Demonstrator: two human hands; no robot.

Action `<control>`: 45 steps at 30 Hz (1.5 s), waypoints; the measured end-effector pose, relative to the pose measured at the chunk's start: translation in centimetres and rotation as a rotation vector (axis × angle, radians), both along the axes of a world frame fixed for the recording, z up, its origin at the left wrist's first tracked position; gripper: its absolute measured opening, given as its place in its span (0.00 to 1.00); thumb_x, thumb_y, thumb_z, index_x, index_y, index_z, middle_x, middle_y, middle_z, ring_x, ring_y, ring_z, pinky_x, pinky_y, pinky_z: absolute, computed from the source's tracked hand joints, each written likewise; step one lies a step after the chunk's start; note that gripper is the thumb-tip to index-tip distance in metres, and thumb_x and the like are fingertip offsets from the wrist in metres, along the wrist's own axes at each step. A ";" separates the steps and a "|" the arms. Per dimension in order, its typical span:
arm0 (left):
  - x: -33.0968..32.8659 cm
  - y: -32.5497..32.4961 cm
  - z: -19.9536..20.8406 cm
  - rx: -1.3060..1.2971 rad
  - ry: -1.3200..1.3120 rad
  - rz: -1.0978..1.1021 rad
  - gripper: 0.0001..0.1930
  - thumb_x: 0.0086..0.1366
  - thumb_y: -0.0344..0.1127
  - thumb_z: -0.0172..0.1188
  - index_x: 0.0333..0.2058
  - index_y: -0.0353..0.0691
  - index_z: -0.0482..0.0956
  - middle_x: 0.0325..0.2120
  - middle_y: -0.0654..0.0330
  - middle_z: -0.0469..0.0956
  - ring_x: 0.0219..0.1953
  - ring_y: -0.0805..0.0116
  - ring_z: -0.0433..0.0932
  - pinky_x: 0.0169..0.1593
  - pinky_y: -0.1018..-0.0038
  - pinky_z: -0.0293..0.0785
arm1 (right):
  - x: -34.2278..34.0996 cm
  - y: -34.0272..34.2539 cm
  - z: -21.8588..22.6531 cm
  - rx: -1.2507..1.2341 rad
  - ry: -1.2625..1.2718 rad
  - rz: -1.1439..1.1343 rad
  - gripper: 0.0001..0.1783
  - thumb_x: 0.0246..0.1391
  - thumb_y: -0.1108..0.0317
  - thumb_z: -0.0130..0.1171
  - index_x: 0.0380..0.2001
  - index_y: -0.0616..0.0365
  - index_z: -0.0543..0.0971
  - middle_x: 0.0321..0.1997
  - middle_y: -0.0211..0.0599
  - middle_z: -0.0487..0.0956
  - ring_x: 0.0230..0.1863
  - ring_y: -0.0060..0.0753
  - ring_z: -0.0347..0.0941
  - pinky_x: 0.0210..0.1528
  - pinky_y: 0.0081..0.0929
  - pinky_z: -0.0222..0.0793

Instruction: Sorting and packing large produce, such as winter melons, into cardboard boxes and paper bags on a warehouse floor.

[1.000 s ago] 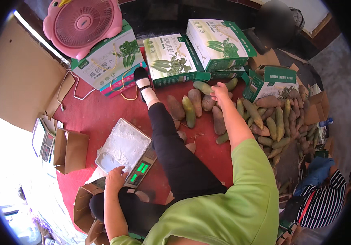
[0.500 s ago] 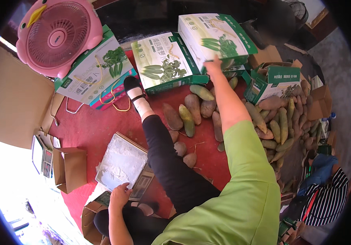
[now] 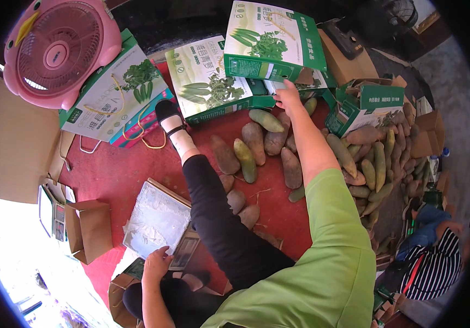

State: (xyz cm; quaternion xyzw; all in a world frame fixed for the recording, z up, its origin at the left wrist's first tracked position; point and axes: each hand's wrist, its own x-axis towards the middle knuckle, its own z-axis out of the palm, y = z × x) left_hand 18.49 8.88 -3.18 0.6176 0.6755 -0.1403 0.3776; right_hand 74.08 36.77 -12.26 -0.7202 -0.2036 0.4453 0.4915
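Note:
My right hand (image 3: 288,97) reaches far forward, its fingers closed at the lower edge of a green-and-white carton (image 3: 265,33) with a rope handle. That carton is tipped, its green side toward me, above other cartons. A pale flap or sheet (image 3: 273,86) shows beside the fingers; exactly what they pinch is partly hidden. My left hand (image 3: 158,263) rests low on the left with fingers loosely apart, holding nothing. It is at the near edge of a platform scale (image 3: 157,218) with a whitish, scuffed top. A similar carton (image 3: 207,82) lies left of the tipped one.
Long green radishes (image 3: 246,160) and brownish roots (image 3: 291,167) lie on the red floor (image 3: 101,175), with a larger pile at right. An open carton (image 3: 363,109) stands by the pile. A pink fan (image 3: 57,54) is far left. Another person in stripes (image 3: 437,265) is at right.
The top carton has tilted up and shifted left, showing more of its green side. My right hand has gone from its front to its lower edge. My left hand stays by the scale.

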 end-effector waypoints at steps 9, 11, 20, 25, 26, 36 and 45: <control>-0.2 -0.2 -0.1 -0.059 0.053 0.018 0.19 0.55 0.38 0.61 0.47 0.43 0.77 0.35 0.51 0.80 0.40 0.51 0.78 0.45 0.61 0.72 | 1.5 3.0 -1.8 0.151 0.420 -0.113 0.44 0.49 0.71 0.59 0.65 0.39 0.49 0.44 0.36 0.74 0.39 0.34 0.71 0.39 0.39 0.67; -0.4 -0.4 0.2 -0.063 0.069 0.021 0.19 0.56 0.38 0.61 0.47 0.43 0.76 0.36 0.51 0.80 0.40 0.51 0.78 0.46 0.61 0.72 | 0.6 3.7 -1.8 0.179 0.550 -0.153 0.30 0.50 0.68 0.60 0.54 0.42 0.58 0.40 0.35 0.73 0.36 0.34 0.70 0.38 0.39 0.67; -0.1 -0.7 0.8 -0.004 0.035 -0.016 0.20 0.56 0.38 0.61 0.48 0.42 0.76 0.36 0.49 0.79 0.41 0.50 0.77 0.45 0.60 0.72 | 0.2 5.0 0.0 0.465 0.839 -0.305 0.08 0.51 0.67 0.60 0.30 0.49 0.69 0.30 0.28 0.74 0.30 0.26 0.68 0.36 0.33 0.65; -0.3 -1.3 1.9 0.052 0.003 0.014 0.20 0.55 0.39 0.61 0.47 0.43 0.76 0.36 0.49 0.79 0.41 0.50 0.77 0.45 0.60 0.72 | -2.2 1.3 6.0 0.612 0.661 -0.337 0.09 0.51 0.69 0.60 0.31 0.49 0.69 0.29 0.29 0.74 0.28 0.26 0.68 0.32 0.29 0.67; -0.5 -1.5 2.0 0.060 0.003 0.027 0.20 0.55 0.39 0.61 0.47 0.43 0.76 0.36 0.49 0.79 0.41 0.50 0.77 0.45 0.60 0.72 | -3.1 -0.1 7.6 0.649 0.587 -0.341 0.10 0.51 0.69 0.61 0.31 0.50 0.68 0.28 0.29 0.74 0.27 0.25 0.69 0.30 0.26 0.67; -1.9 -3.7 4.0 0.252 -0.041 -0.008 0.19 0.56 0.39 0.61 0.47 0.42 0.76 0.34 0.49 0.80 0.38 0.53 0.79 0.44 0.62 0.73 | -6.1 -14.7 20.8 0.592 -0.025 -0.035 0.11 0.55 0.65 0.57 0.38 0.56 0.69 0.32 0.34 0.79 0.30 0.24 0.77 0.30 0.17 0.64; -3.4 -5.6 5.0 0.367 -0.127 0.032 0.19 0.56 0.39 0.61 0.47 0.43 0.76 0.33 0.48 0.79 0.39 0.50 0.78 0.44 0.60 0.73 | -8.6 -21.1 29.6 0.554 -0.238 0.114 0.07 0.54 0.65 0.58 0.30 0.55 0.73 0.22 0.26 0.77 0.25 0.19 0.75 0.25 0.13 0.59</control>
